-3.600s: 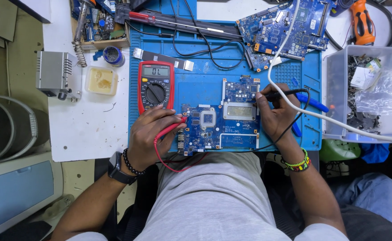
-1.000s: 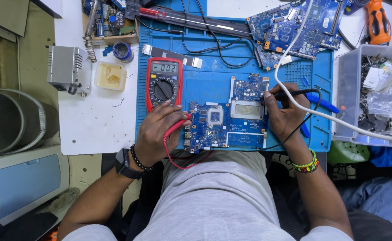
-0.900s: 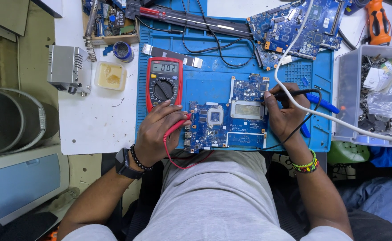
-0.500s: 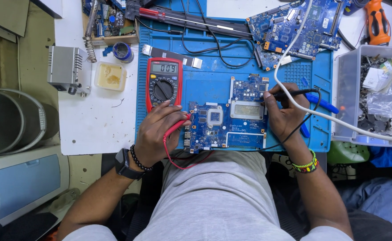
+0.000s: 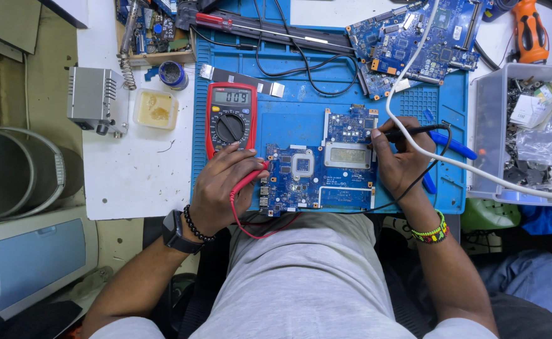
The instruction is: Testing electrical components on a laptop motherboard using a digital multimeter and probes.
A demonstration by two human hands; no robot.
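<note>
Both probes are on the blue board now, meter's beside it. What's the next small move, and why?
Probably hold both tips steady and glance at the red multimeter: the left hand presses the red probe and the right hand the black probe on the circuit board.

Your circuit board (image 5: 320,176) lies on the mat (image 5: 288,119); the multimeter (image 5: 230,119) sits at its ten o'clock, the parts bin (image 5: 489,125) at three.

Matt blue rubbery mat (image 5: 288,122), glossy red plastic multimeter (image 5: 230,119)
</note>
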